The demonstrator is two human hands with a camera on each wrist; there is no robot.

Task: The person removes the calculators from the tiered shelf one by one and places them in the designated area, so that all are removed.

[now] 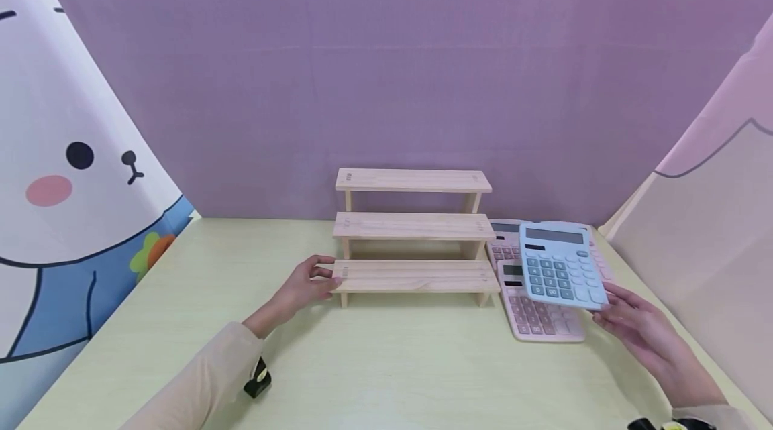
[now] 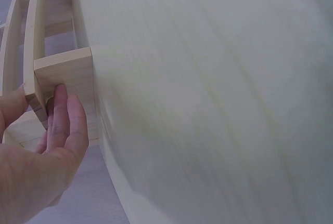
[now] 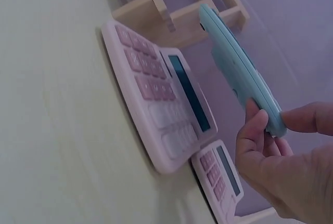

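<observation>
A three-tier wooden display stand [image 1: 414,276] stands on the table against the purple backdrop. My left hand [image 1: 311,287] grips the left end of its lowest board, thumb on top and fingers underneath, as the left wrist view of the hand [image 2: 54,146] also shows. Pinched at its lower right corner, a light blue calculator [image 1: 558,265] is held by my right hand [image 1: 646,336]. In the right wrist view the blue calculator [image 3: 242,65] is raised, seen edge-on. Below it lies a pink calculator [image 3: 156,99], with another pink calculator [image 3: 218,182] farther back.
The pink calculators [image 1: 540,323] lie right beside the stand's right end, partly covered by the blue one in the head view. A purple cloth [image 1: 386,81] hangs behind the table [image 1: 386,369]. Printed cloths flank it, one with a cartoon animal [image 1: 78,215] on the left.
</observation>
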